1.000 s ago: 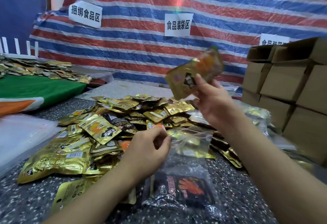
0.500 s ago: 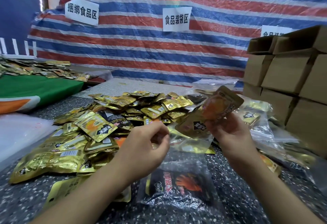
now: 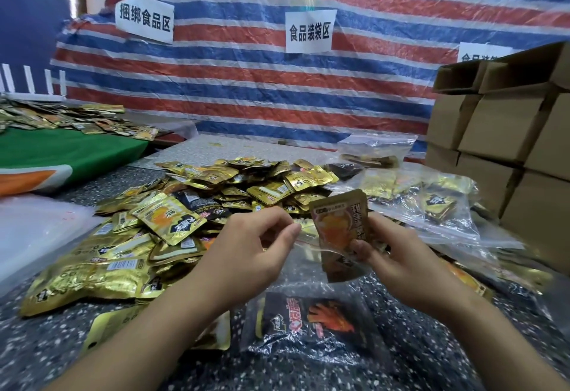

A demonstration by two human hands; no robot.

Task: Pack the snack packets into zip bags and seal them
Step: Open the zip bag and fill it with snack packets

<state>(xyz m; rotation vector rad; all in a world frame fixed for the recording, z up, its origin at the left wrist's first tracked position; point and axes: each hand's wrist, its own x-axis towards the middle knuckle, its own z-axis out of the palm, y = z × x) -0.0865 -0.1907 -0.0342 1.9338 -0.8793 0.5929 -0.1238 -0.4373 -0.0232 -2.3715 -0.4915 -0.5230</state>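
My right hand (image 3: 398,255) grips a gold snack packet (image 3: 339,227) with an orange picture, held upright at the mouth of a clear zip bag (image 3: 311,322). My left hand (image 3: 249,252) pinches the rim of that bag's opening and holds it up. A black and red packet (image 3: 314,316) lies inside the bag on the speckled table (image 3: 61,353). A heap of gold snack packets (image 3: 172,224) spreads to the left and behind my hands.
Filled clear bags (image 3: 431,202) lie to the right, beside stacked cardboard boxes (image 3: 505,131). A pile of empty plastic bags (image 3: 34,233) sits at the left. A green-covered table (image 3: 61,150) with more packets is at the far left. A striped tarp hangs behind.
My right hand has brought the gold packet down from head height to the bag's mouth. My left hand has kept its pinch on the bag's rim.
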